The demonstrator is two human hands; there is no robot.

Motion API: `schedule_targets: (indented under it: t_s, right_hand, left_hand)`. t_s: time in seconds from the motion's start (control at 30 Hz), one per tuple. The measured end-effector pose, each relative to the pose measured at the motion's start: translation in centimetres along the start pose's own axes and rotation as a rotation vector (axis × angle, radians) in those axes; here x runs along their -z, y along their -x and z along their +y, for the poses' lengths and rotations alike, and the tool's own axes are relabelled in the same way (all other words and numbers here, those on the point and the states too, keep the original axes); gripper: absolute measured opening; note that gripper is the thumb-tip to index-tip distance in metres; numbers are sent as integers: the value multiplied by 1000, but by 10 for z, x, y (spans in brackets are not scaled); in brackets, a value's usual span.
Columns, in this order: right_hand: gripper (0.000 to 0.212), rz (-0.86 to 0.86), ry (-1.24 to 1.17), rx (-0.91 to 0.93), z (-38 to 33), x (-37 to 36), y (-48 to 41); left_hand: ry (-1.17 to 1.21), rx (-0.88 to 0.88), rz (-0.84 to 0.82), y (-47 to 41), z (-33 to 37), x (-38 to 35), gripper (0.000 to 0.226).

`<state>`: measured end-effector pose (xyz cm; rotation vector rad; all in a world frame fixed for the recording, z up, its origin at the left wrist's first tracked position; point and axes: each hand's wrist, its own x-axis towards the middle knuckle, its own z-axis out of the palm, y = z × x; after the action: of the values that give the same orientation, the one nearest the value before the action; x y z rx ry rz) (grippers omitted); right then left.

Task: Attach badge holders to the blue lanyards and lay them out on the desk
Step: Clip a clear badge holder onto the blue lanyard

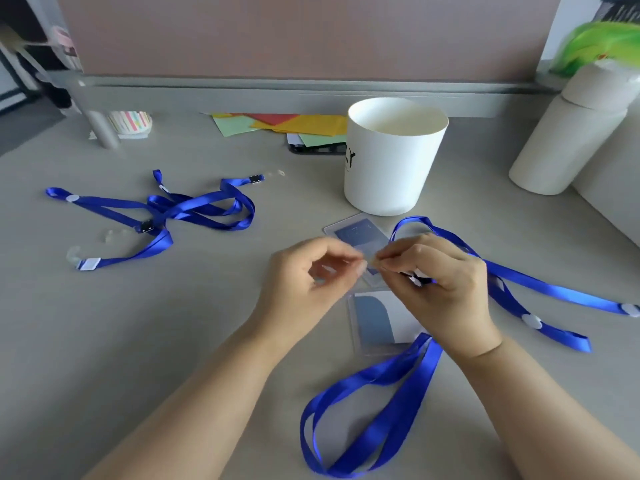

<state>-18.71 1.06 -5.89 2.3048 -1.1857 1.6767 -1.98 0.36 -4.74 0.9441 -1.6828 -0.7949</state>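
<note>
While we are working at frame centre:
Right hand [438,275]: pinching lanyard clip [415,279].
Left hand [304,282]: fingertips narrowed, contents unclear.
Badge holder [381,322]: lying directly below both.

No readable text anywhere. White cup [393,157] carries a small black mark on its left side, maybe a logo or letter, cut off by the curve and too blurry to read. Badge holders' inserts show no legible print.
</note>
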Motion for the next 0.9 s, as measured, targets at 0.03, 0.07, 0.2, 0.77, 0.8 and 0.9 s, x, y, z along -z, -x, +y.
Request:
schedule_targets:
  t_s: [0.03, 0.07, 0.2, 0.77, 0.8, 0.9]
  right_hand:
    - [18, -9, 4, 23, -1, 0, 0]
    - [18, -15, 6, 46, 0, -1, -1]
    - [8, -29, 53, 145, 3, -4, 0]
    - [15, -190, 191, 251, -3, -14, 20]
    - [17, -170, 176, 226, -4, -14, 20]
    - [25, -131, 124, 156, -7, -15, 20]
  left_hand:
    - [38, 68, -12, 1, 1, 2, 19]
    - [33, 97, -40, 1, 2, 5, 28]
    - [-209, 8, -111, 1, 6, 10, 18]
    - [-376, 341, -112, 8, 14, 3, 10]
    - [-301, 371, -109, 8, 14, 4, 14]
    - [-185, 413, -117, 8, 13, 6, 27]
